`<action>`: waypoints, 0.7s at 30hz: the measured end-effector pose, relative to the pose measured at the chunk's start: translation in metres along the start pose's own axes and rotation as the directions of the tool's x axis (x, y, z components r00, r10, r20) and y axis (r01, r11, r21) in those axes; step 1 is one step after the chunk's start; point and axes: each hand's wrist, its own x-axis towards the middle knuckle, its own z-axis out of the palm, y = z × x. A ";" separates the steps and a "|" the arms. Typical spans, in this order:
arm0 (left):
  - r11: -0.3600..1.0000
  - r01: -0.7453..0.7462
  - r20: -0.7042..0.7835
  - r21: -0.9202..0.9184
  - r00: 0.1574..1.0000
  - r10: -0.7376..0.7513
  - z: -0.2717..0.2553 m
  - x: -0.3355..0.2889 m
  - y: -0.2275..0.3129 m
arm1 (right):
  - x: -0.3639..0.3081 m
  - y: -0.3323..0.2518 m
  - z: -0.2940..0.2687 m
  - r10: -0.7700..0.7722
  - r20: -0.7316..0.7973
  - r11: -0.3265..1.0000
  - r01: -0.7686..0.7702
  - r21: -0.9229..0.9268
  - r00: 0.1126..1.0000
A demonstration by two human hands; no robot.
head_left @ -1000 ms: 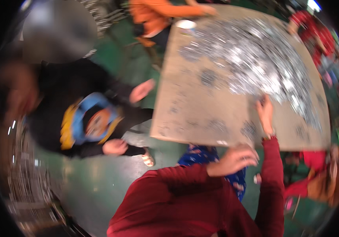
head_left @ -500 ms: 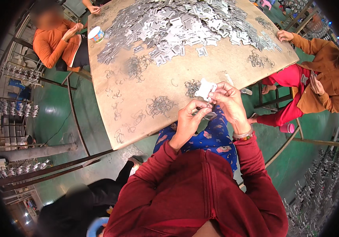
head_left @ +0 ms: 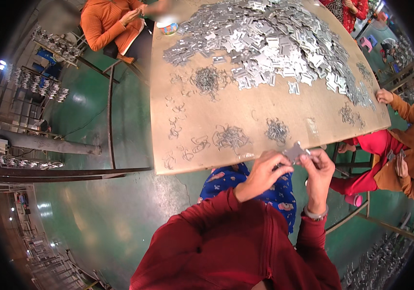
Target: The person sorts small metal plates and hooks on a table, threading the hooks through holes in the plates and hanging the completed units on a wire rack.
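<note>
A small flat metal plate (head_left: 296, 152) with cut-out edges is held up just off the near edge of the table, above my lap. My right hand (head_left: 320, 170) pinches it by its right side between thumb and fingers. My left hand (head_left: 264, 175) is closed at the plate's left side, its fingertips against or very near the edge. Something dark and small shows between the left fingers, too hidden to name. Beyond my hands, a pile of bent wire clips (head_left: 277, 130) lies on the brown tabletop (head_left: 226, 108), with another clip pile (head_left: 231, 137) to its left.
A large heap of similar metal plates (head_left: 270, 53) covers the table's far part. More wire clips (head_left: 206, 81) lie at the left. A tub (head_left: 168, 29) stands at the far left edge. Co-workers sit on the left (head_left: 115, 26), right (head_left: 400, 159) and far side (head_left: 344, 12).
The view has swung, so the table sits further right in it. The plate has tilted from bright white to grey. Both hands stay together at it.
</note>
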 end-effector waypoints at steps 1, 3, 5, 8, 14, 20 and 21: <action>1.000 0.010 0.004 -0.021 1.000 -0.010 -0.001 -0.001 -0.004 | -0.002 0.001 0.002 -0.014 -0.017 1.000 0.014 -0.016 1.000; 0.991 -0.012 -0.083 -0.133 0.997 0.001 0.002 0.004 -0.006 | -0.002 0.005 0.004 -0.035 -0.037 0.999 0.034 -0.035 0.999; 0.999 -0.003 -0.127 -0.035 0.992 -0.001 -0.021 0.015 -0.017 | -0.003 0.006 0.008 -0.067 -0.075 0.998 0.068 0.009 0.995; 0.965 0.195 -0.259 0.175 0.955 -0.146 -0.086 0.038 -0.045 | -0.002 0.009 0.010 -0.091 -0.047 0.995 0.092 0.030 0.995; 0.724 0.441 -0.396 0.531 0.884 -0.248 -0.180 0.078 -0.102 | -0.008 0.002 0.004 -0.100 -0.007 0.995 0.100 -0.009 0.995; 0.489 0.348 -0.316 0.800 0.937 -0.149 -0.163 0.082 -0.147 | -0.012 0.003 -0.004 -0.101 -0.015 0.995 0.101 -0.009 0.995; 0.474 0.321 -0.285 0.820 0.947 -0.149 -0.165 0.082 -0.149 | -0.011 0.005 -0.003 -0.103 -0.018 0.995 0.104 0.008 0.994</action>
